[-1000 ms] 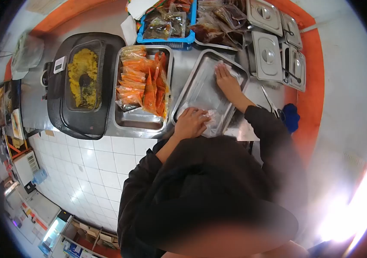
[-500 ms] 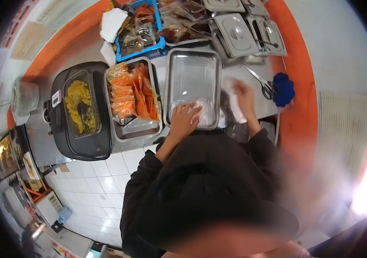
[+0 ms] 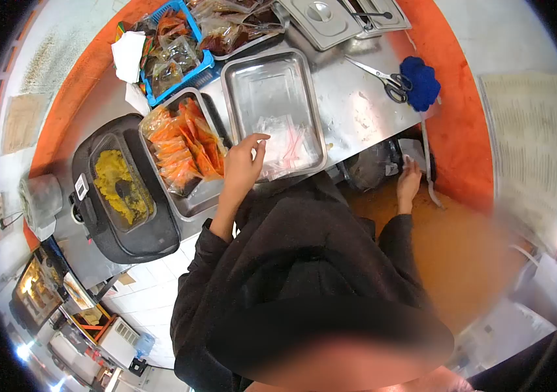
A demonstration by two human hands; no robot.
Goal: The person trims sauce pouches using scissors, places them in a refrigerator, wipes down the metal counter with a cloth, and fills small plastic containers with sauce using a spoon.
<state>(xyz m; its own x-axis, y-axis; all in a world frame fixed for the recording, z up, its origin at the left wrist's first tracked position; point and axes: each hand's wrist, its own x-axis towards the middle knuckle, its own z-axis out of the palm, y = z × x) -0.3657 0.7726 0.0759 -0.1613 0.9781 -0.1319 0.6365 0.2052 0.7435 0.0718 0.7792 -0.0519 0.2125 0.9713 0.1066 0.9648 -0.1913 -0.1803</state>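
My left hand [image 3: 244, 166] hovers at the near left side of a shallow steel tray [image 3: 227, 91], thumb and fingers apart, holding nothing. Clear plastic zip bags with pinkish-red strips [image 3: 286, 147] lie in the tray's near end, just right of that hand. Below the table edge on the right, my right hand [image 3: 409, 183] reaches out beside a dark plastic bag [image 3: 370, 166]. Its fingers look stretched out with nothing visible in them; whether they touch the bag, I cannot tell.
Left of the tray stand another tray [image 3: 196, 208] with packets of orange food and a dark case [image 3: 154, 242] bearing a container of yellow food [image 3: 118, 179]. Behind are a blue basket [image 3: 206, 62] and lidded steel pans [image 3: 321, 19]. Scissors [image 3: 386, 81] lie by a blue cloth [image 3: 424, 83].
My right hand has moved from beside the tray, where a blurred white item was at it, down right past the table edge. My left hand has lifted off the plastic bags. The view has turned.
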